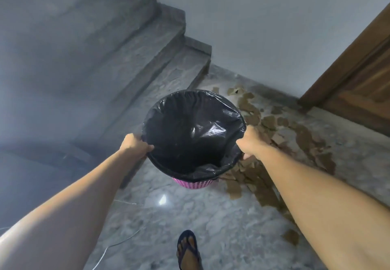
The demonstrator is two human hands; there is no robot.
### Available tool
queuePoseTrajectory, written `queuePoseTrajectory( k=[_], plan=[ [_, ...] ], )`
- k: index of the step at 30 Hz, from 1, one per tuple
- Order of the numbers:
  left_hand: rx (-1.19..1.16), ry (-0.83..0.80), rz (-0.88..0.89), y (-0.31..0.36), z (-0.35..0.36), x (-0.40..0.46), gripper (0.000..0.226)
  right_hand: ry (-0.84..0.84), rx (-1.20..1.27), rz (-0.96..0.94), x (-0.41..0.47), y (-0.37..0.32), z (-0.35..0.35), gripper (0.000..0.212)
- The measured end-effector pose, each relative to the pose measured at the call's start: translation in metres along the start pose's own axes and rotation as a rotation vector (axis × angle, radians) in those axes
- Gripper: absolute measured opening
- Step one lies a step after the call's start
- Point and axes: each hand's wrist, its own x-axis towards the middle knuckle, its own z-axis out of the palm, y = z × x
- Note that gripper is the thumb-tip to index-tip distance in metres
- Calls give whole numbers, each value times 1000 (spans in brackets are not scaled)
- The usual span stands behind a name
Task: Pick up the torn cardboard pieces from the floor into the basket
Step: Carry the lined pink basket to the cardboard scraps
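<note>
Head view, nearest me: my foot [188, 249] in a dark sandal on the marble floor [211, 223]. Further out, my left grip [135, 145] and right grip [252, 141] each curl round opposite sides of the basket [192, 182] rim, over its black liner [190, 130]. Torn cardboard pieces [270, 121] lie on the floor beside and beyond my right grip, toward the wall [274, 26].

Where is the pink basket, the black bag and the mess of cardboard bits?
pink basket [193, 183], head view, on its lattice wall below the bag.
black bag [190, 130], head view, on the shiny lining inside.
cardboard bits [306, 137], head view, on a large brown piece on the floor.
</note>
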Motion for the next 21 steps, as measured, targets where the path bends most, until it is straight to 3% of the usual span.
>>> queuePoseTrajectory(
  k=[4,9,13,21],
  plan=[
    [1,16,-41,-53,19,54,18,-63,27,17,47,12,71,28],
    [-1,4,-78,-103,59,99,9,-84,-20,53,74,25,135,15],
    [-11,1,-117,-140,96,130,13,-113,15,79,105,45,181,31],
    [28,40,-170,-191,150,159,18,-115,4,98,150,86,245,21]
  ],
)
